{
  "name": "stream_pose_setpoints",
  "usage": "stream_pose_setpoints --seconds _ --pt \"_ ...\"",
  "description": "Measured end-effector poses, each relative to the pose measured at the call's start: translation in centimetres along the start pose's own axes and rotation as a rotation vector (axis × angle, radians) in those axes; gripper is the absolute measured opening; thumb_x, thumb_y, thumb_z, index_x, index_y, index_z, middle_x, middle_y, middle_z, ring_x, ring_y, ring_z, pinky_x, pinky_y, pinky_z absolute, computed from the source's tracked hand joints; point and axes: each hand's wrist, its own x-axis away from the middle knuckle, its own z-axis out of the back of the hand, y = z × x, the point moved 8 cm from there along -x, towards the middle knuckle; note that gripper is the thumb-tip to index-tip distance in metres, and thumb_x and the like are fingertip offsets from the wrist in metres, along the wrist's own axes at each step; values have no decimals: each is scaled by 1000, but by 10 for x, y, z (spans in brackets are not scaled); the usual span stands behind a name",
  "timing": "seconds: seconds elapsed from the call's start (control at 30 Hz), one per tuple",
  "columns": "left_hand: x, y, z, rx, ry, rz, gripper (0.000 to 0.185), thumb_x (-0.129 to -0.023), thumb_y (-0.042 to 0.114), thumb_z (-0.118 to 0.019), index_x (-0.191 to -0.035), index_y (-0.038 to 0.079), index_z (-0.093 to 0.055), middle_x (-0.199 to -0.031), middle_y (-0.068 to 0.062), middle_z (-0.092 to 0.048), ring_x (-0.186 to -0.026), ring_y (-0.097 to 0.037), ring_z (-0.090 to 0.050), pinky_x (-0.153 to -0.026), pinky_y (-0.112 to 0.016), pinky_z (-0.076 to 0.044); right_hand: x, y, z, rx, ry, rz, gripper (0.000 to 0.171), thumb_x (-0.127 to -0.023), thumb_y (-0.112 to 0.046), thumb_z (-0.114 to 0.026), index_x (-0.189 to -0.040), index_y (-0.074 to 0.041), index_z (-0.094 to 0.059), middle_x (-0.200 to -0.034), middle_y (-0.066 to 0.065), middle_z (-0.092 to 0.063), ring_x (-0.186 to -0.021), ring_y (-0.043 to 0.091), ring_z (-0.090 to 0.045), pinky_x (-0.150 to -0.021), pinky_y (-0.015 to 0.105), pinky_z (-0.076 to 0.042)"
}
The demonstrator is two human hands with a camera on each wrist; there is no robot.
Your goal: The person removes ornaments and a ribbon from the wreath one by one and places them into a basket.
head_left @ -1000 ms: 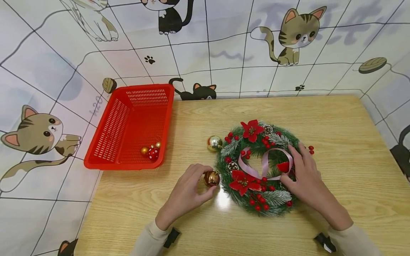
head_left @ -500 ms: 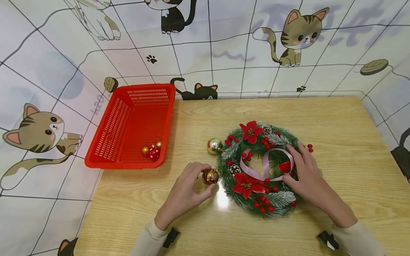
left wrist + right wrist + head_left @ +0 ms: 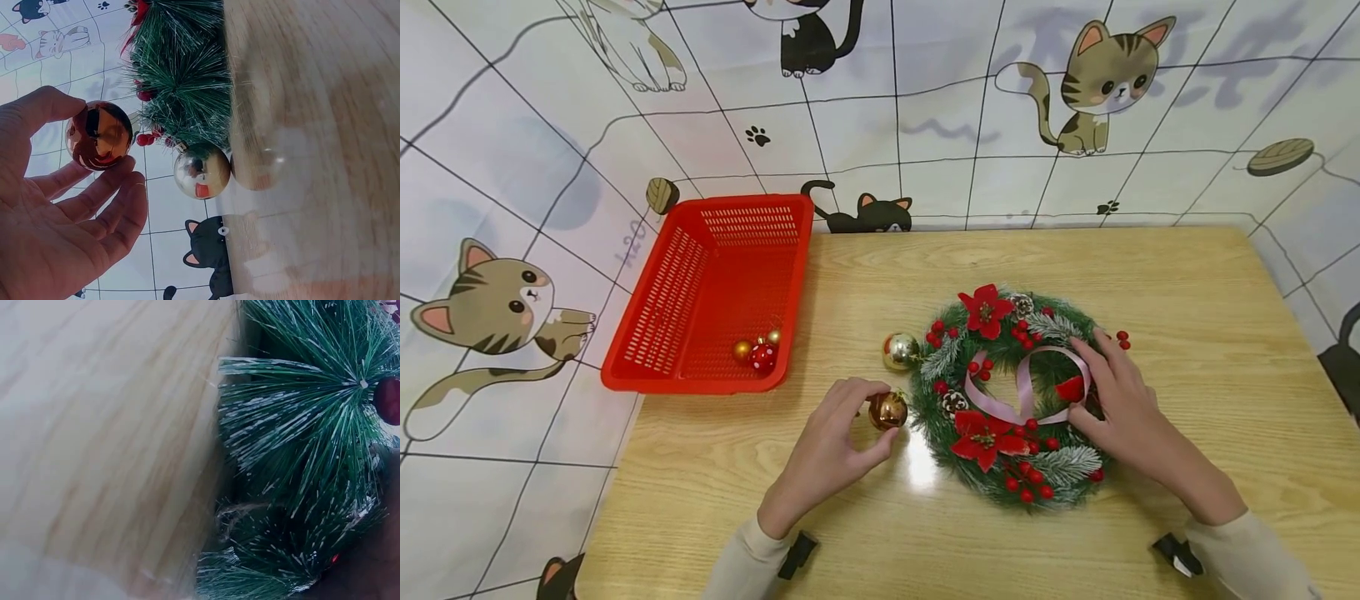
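The worktop (image 3: pixel 1150 267) carried a red basket (image 3: pixel 700 283) at its left edge and a wreath (image 3: pixel 1015 400) near the middle. The right hand (image 3: pixel 1123 412) pressed the wreath's right side, fingers fairly straight. The left hand (image 3: pixel 831 442) pinched a copper bauble (image 3: pixel 887 411) just beside the wreath's left edge.

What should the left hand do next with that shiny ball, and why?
Probably carry the copper ball to the red basket. The left hand pinches it just clear of the wreath, which the right hand steadies, and three small balls already lie in the basket.
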Motion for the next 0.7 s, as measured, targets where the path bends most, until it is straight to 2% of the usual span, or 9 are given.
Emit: stream_pose_setpoints --seconds 0.43,0.7 --pt "-3 2 4 8 21 -23 52 -88 14 -88 -134 3 -66 -127 -4 -70 -118 -23 -64 -100 -43 -55 -5 3 3 11 -38 47 91 -90 -17 -70 -172 -13 -29 -178 25 -12 -155 61 -17 -90 95 -23" --pt "-2 -2 7 1 34 2 51 -88 14 -88 -133 3 -67 -127 -3 -70 -119 -22 -64 -102 -42 -54 -7 5 3 10 -66 65 91 -91 -16 -70 -172 -13 -29 -177 26 -12 -154 62 -18 -90 95 -22"
